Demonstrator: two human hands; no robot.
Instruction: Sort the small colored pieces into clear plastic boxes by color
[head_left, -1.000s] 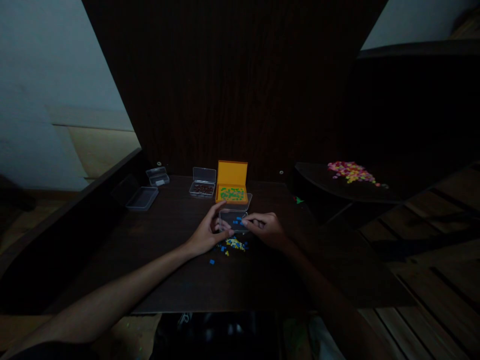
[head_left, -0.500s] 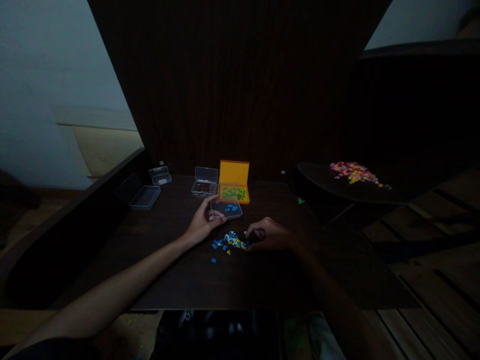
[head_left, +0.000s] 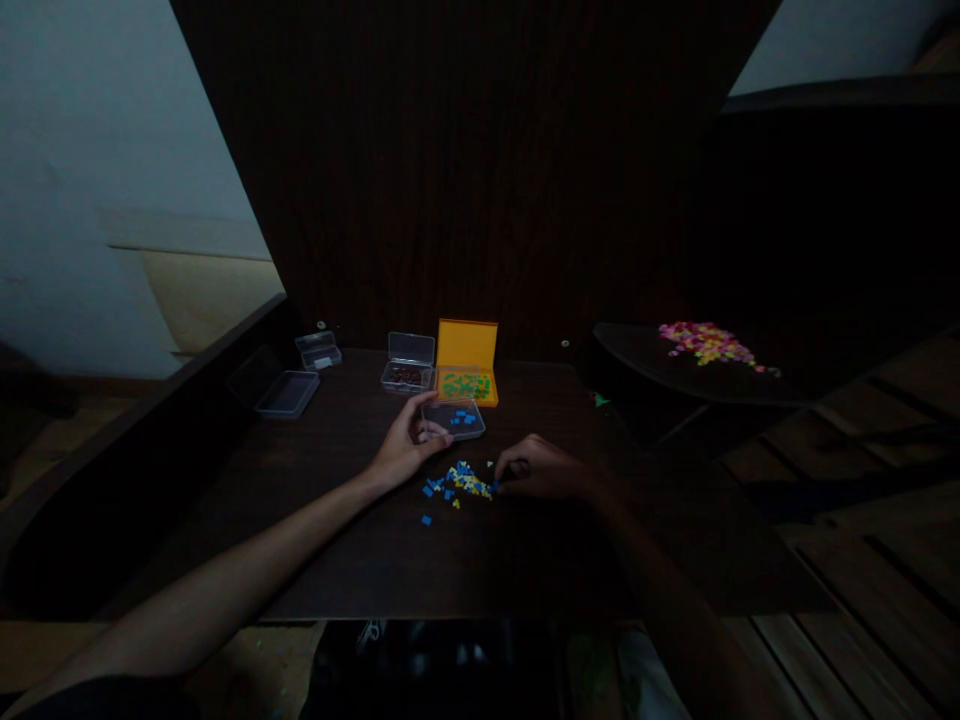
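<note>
A small clear plastic box [head_left: 454, 420] with a few blue pieces in it sits on the dark table [head_left: 360, 540]. My left hand [head_left: 403, 448] rests beside it, fingers closed on its left edge. Just in front lies a small pile of blue and yellow pieces [head_left: 459, 484]. My right hand [head_left: 536, 470] is down at the pile's right side, fingers curled in a pinch; what they hold is too dark and small to make out.
Behind the clear box stands an open orange box [head_left: 466, 372] with green and yellow pieces. More clear boxes [head_left: 406, 365] sit at the back left, with a flat tray [head_left: 285, 394]. A heap of pink and yellow pieces [head_left: 703, 343] lies on the right-hand shelf.
One second ago both hands held the clear box above the pile. The box now sits on the table farther back, and my right hand has dropped to the pile.
</note>
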